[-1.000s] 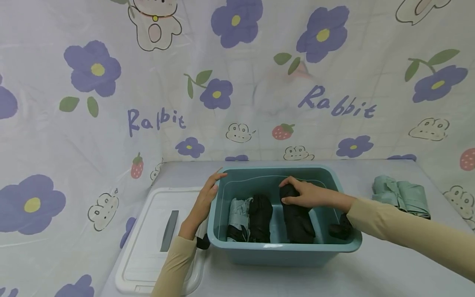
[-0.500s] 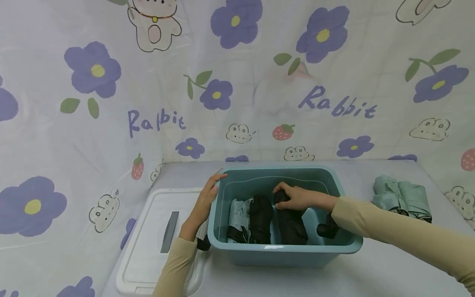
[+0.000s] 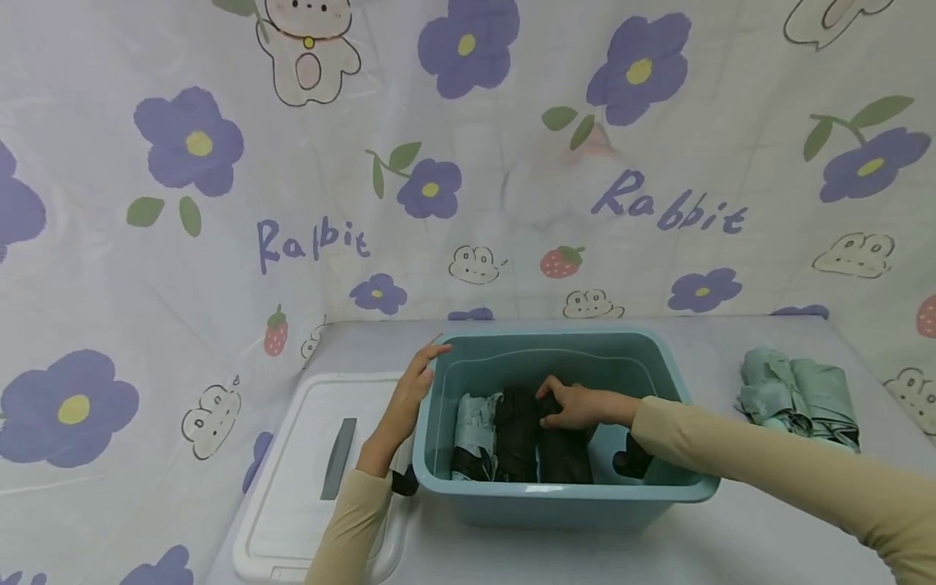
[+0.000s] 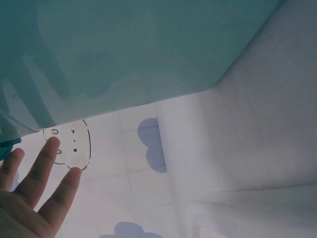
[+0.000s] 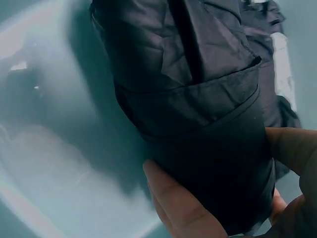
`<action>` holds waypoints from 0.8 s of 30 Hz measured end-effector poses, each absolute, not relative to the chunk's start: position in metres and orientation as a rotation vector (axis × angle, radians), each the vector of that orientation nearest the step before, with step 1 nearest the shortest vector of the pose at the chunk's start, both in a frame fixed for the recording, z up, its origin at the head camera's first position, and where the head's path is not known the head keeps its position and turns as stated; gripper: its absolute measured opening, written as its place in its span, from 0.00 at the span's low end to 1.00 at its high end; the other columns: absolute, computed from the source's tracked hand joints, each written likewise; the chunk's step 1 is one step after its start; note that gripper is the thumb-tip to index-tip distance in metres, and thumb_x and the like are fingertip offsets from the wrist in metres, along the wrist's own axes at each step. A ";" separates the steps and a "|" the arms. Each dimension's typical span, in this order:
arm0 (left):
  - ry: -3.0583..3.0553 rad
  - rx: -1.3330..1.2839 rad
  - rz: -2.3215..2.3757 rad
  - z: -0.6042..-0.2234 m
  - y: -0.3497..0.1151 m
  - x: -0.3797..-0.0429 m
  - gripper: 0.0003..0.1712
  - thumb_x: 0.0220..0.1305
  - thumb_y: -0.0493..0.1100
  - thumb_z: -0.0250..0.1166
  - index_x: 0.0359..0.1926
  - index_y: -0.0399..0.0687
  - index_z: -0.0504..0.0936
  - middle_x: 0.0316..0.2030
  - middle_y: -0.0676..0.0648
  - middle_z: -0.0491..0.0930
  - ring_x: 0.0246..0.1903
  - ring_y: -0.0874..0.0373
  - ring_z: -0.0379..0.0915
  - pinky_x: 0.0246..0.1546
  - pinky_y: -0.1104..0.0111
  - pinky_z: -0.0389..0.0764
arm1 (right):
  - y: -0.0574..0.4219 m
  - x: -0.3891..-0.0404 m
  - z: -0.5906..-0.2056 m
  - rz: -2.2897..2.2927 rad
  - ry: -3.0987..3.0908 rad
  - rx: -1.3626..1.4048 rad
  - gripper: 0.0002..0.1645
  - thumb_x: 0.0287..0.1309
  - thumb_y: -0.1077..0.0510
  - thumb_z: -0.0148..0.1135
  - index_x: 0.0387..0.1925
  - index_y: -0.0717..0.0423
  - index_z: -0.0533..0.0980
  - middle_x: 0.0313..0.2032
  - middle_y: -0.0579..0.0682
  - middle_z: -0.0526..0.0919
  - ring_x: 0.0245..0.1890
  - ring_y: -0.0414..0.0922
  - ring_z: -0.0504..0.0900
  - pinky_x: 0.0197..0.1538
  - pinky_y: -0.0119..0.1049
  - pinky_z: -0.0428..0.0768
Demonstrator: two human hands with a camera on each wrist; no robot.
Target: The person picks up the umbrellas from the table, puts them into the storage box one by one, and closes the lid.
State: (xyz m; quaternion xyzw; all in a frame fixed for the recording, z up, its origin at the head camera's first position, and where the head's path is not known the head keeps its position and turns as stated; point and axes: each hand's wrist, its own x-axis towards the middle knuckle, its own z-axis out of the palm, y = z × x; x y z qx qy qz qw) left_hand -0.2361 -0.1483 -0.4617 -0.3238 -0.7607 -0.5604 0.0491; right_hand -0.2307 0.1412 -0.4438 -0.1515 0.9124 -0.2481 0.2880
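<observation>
A blue-green storage bin [image 3: 570,491] stands on the table, its top uncovered. My right hand [image 3: 581,406] reaches inside and holds a rolled black fabric bundle [image 3: 566,459] by its far end. In the right wrist view, thumb and fingers are on opposite sides of this black bundle [image 5: 188,109]. To its left, a second black roll [image 3: 516,439] lies against a pale blue roll [image 3: 477,422] with black parts. My left hand [image 3: 405,402] rests at the bin's left rim. Its fingers [image 4: 63,196] look extended and spread beside the bin wall in the left wrist view.
A white lid [image 3: 292,496] with a grey handle lies left of the bin, partly under my left forearm. Two pale green fabric bundles [image 3: 828,398] sit on the table at the right. Behind the table hangs a flower-printed curtain [image 3: 512,187].
My right hand has carried the black bundle leftward inside the bin, up beside the other black roll, and sits slightly lower. My left hand has stayed at the rim.
</observation>
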 end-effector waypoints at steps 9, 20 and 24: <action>-2.321 -0.999 -1.715 -0.461 -0.146 -0.235 0.24 0.72 0.39 0.37 0.66 0.38 0.60 0.70 0.37 0.46 0.70 0.43 0.38 0.62 0.38 0.46 | 0.141 -0.232 -0.452 -0.665 2.419 -0.375 0.26 0.63 0.55 0.55 0.57 0.56 0.57 0.59 0.71 0.62 0.57 0.63 0.65 0.55 0.56 0.67; -2.323 -0.986 -1.710 -0.459 -0.147 -0.234 0.25 0.73 0.43 0.37 0.66 0.38 0.60 0.70 0.37 0.47 0.70 0.43 0.38 0.62 0.38 0.46 | 0.138 -0.235 -0.451 -0.675 2.346 -0.317 0.27 0.64 0.54 0.55 0.59 0.55 0.56 0.60 0.70 0.61 0.55 0.57 0.69 0.48 0.48 0.73; -2.332 -0.974 -1.704 -0.459 -0.148 -0.234 0.25 0.73 0.43 0.37 0.66 0.38 0.60 0.70 0.37 0.47 0.70 0.43 0.38 0.62 0.38 0.46 | 0.136 -0.236 -0.447 -0.672 2.314 -0.286 0.30 0.63 0.53 0.55 0.61 0.54 0.54 0.60 0.69 0.57 0.52 0.57 0.70 0.37 0.45 0.79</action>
